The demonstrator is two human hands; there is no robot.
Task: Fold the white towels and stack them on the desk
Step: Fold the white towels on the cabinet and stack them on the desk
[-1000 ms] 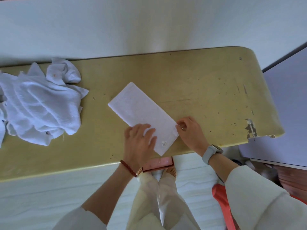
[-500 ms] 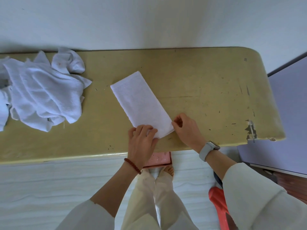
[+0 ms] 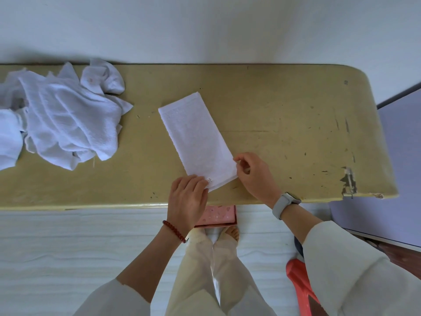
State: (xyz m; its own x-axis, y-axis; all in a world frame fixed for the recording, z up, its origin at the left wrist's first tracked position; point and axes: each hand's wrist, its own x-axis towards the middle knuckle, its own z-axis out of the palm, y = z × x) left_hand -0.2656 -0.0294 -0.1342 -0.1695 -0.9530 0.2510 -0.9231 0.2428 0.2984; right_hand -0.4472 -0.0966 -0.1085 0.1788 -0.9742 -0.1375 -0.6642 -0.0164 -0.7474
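Observation:
A white towel (image 3: 196,142) folded into a long narrow strip lies on the yellow desk (image 3: 284,115), running from the middle back toward the near edge. My left hand (image 3: 186,199) has its fingers curled over the strip's near left corner. With thumb and forefinger, my right hand (image 3: 255,174) pinches the near right corner. A heap of crumpled, unfolded white towels (image 3: 63,124) sits at the desk's left end, apart from both hands.
The desk's near right edge has chipped, peeling veneer (image 3: 347,181). A pink box (image 3: 216,216) sits under the desk by my feet. A red plastic stool (image 3: 300,288) stands at lower right, and a lilac surface (image 3: 401,169) borders the desk's right end.
The folded strip has swung to point more straight away from me. Both hands stayed at its near end, the left sliding to the corner and the right closing into a pinch.

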